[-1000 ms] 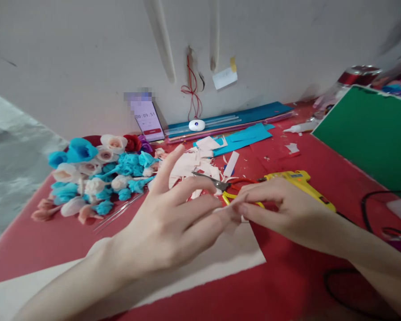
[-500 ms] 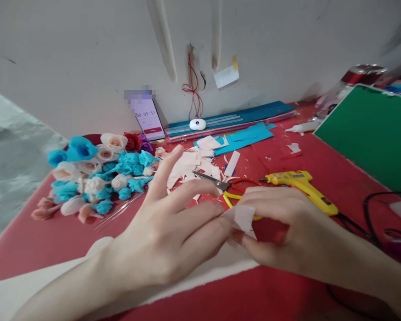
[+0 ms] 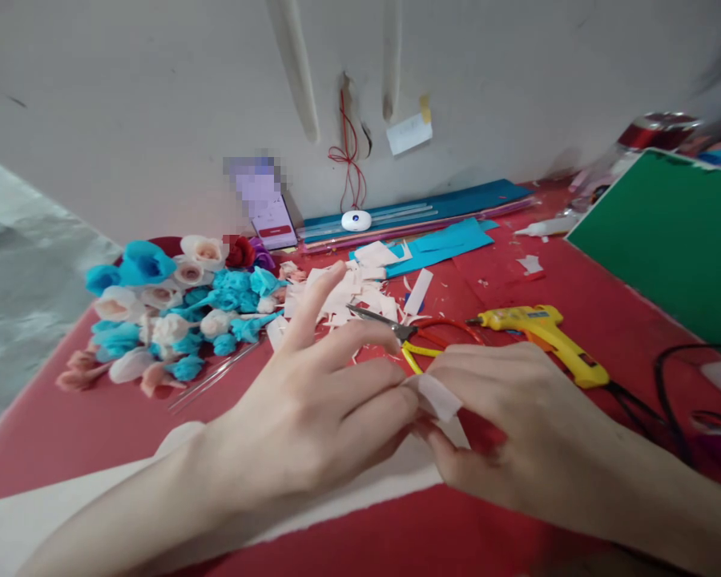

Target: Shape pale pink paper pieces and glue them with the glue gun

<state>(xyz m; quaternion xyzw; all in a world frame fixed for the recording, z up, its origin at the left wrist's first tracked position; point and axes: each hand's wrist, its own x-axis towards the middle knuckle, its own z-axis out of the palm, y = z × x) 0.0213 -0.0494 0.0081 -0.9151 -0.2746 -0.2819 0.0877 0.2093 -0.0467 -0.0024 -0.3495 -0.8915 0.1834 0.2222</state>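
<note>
Between the fingertips of both hands is a small white piece of paper (image 3: pixel 437 396), curled and partly hidden. My left hand (image 3: pixel 312 409) pinches its left side, with the index finger raised and the thumb out of sight. From the right, my right hand (image 3: pixel 505 425) grips it between thumb and fingers. Below the hands lies a large white paper sheet (image 3: pixel 360 513) on the red table. Just behind the fingers rest scissors (image 3: pixel 405 331) with red and yellow handles, and a yellow glue gun (image 3: pixel 544 332) lies to the right.
Blue, white and pink paper flowers (image 3: pixel 174 308) are heaped at left. White paper scraps (image 3: pixel 360 292) and blue paper (image 3: pixel 438 247) lie behind the scissors. A phone (image 3: pixel 270 212) leans on the wall. A green board (image 3: pixel 666 248) stands at right, near a black cord (image 3: pixel 666 401).
My right hand has turned slightly and shifted a little down at the thumb. The white paper piece is tilted differently between the fingers. My left hand has moved slightly right.
</note>
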